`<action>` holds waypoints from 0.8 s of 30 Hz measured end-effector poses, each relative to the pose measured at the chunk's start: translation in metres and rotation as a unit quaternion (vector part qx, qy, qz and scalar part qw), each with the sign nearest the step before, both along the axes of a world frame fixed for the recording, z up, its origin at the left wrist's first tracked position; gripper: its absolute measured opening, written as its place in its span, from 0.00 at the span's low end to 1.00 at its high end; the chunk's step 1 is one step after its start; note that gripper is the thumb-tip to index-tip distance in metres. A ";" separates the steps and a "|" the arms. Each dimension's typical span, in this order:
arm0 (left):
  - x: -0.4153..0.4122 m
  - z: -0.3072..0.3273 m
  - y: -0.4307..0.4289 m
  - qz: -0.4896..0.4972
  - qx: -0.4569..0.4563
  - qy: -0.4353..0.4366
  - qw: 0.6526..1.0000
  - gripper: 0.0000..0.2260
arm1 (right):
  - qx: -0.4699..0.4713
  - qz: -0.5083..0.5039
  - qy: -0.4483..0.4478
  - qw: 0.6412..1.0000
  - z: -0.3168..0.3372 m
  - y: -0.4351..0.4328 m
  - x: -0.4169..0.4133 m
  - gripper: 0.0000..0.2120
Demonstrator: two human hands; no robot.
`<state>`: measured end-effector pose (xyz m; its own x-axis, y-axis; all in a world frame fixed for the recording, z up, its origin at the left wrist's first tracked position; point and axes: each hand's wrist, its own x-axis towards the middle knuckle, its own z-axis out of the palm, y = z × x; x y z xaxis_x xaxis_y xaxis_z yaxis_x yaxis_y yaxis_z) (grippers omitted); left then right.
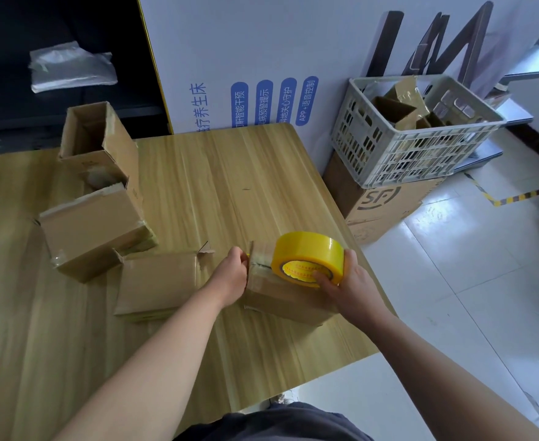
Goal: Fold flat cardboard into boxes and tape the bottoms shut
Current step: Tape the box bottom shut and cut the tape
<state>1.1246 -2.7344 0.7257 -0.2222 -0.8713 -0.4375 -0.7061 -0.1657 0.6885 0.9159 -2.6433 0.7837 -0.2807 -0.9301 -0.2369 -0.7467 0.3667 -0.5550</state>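
Packing and dispatch corner, indoor commercial premises.
- Wood-grain table (230, 173), centre.
- Made-up cardboard boxes (93, 230), 9 to 10 o'clock on the table.
- Yellow tape roll (306, 249), near centre.
- Grey plastic crate (398, 154) of cardboard offcuts, 2 o'clock, standing on a courier carton (385, 208) marked SF.
- White printed display board (245, 43), 12 o'clock.
- Glossy white floor tiles (452, 281), 3 o'clock, with a yellow-black hazard strip (516, 197).
- Dark shelving (23, 27), 11 o'clock, holding a clear plastic bag (71, 66).

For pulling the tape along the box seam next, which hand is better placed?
Right. The right hand grips the yellow tape roll, which rests on the box. The left hand holds the box's end and probably steadies it.
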 end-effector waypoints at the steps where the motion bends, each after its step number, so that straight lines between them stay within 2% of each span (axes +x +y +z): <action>1: -0.001 -0.001 -0.001 -0.001 -0.001 0.006 1.000 0.06 | 0.001 0.001 0.000 1.000 0.000 0.000 0.000 0.20; 4: 0.003 -0.004 0.001 0.003 0.020 0.031 0.999 0.13 | 0.003 0.004 0.002 1.000 0.000 0.000 -0.001 0.20; 8: 0.014 -0.015 0.006 0.007 0.019 0.046 0.999 0.15 | -0.005 -0.002 0.001 1.000 -0.002 0.000 0.000 0.20; 11: 0.022 -0.003 -0.006 0.023 0.017 0.101 0.994 0.32 | -0.004 0.001 0.000 1.000 -0.002 0.000 -0.001 0.21; 13: 0.024 0.013 -0.017 -0.056 0.037 0.122 0.990 0.42 | -0.004 0.002 -0.006 1.000 0.000 -0.001 -0.002 0.21; 16: 0.011 0.023 -0.020 -0.198 0.012 0.062 0.978 0.52 | -0.004 0.000 -0.027 1.000 0.001 -0.002 -0.003 0.22; 19: -0.002 0.012 -0.016 -0.226 -0.054 0.029 0.972 0.54 | 0.000 -0.022 -0.117 0.993 0.004 -0.002 -0.007 0.24; 22: -0.002 0.010 -0.017 -0.240 -0.087 0.003 0.967 0.51 | -0.001 -0.050 -0.263 0.963 0.005 -0.002 -0.012 0.21; 24: -0.001 0.013 -0.017 -0.258 -0.094 -0.019 0.961 0.50 | -0.017 -0.049 -0.318 0.947 0.006 -0.001 -0.014 0.20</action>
